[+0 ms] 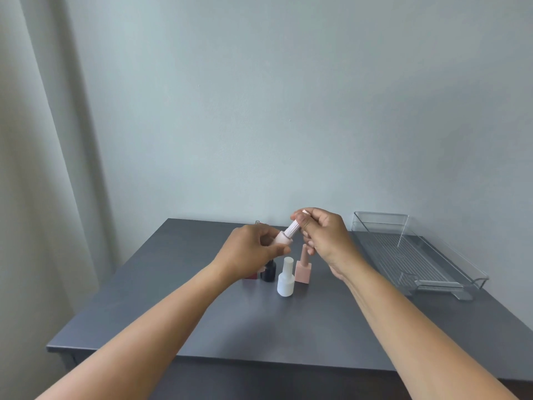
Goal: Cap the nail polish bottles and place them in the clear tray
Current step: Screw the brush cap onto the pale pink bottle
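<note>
Above the grey table (202, 321), my left hand (248, 252) grips the body of a pale pink nail polish bottle (282, 237), held tilted. My right hand (323, 235) pinches that bottle's ribbed pink cap (294, 227), which sits on the neck. Below the hands stand a white bottle (286, 278), a square peach bottle (303, 268), a dark bottle (268, 272) and a red one (251, 276), partly hidden by my left wrist. The clear tray (409, 255) lies at the table's right with nothing in it.
A small glass item (257, 222) peeks out behind my left hand near the table's back edge. The table stands against a pale wall (259, 111), with a curtain (34, 168) on the left.
</note>
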`<state>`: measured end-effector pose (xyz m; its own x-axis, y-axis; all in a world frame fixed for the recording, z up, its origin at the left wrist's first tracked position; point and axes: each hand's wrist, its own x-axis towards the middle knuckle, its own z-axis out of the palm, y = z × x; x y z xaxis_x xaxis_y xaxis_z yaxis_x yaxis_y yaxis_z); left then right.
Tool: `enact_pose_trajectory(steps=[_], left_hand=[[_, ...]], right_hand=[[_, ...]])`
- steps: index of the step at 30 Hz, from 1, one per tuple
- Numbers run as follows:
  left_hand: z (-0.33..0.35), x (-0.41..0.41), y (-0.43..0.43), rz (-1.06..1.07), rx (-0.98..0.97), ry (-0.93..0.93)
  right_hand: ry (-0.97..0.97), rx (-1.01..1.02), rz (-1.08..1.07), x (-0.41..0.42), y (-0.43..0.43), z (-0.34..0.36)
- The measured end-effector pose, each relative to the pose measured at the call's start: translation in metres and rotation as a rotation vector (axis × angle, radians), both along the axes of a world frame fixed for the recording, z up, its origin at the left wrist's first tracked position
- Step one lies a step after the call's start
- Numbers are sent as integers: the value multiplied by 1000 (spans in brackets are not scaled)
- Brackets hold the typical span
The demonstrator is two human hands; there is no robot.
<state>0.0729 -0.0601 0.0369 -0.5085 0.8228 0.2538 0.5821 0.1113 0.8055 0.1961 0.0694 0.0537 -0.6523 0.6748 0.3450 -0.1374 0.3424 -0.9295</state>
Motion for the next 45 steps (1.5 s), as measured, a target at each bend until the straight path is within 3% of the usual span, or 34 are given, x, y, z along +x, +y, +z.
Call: enact_pose_trajectory(steps=[7, 15, 19, 24, 29, 38, 45], left_hand=[[-3, -7, -11, -93, -43, -165], [-37, -16, -23, -27, -92, -152], [-53, -18, -21, 2, -120, -148], [-63, -22, -17, 16, -110, -124], [-68, -23, -14, 15, -122, -71], [-59, -25, -24, 91, -128, -18], [-24, -42, -36, 239, 90, -25]], right_hand=[[-7, -44, 128, 7, 7, 1], [45, -62, -347, 15, 55, -19], [-74, -57, -469, 14, 83, -42], [-343, -9, -498, 8, 106, -67], [-481, 12, -536, -1, 120, -76], [-468, 30, -553, -15, 137, -85], [-503, 81, -567, -18, 144, -86]])
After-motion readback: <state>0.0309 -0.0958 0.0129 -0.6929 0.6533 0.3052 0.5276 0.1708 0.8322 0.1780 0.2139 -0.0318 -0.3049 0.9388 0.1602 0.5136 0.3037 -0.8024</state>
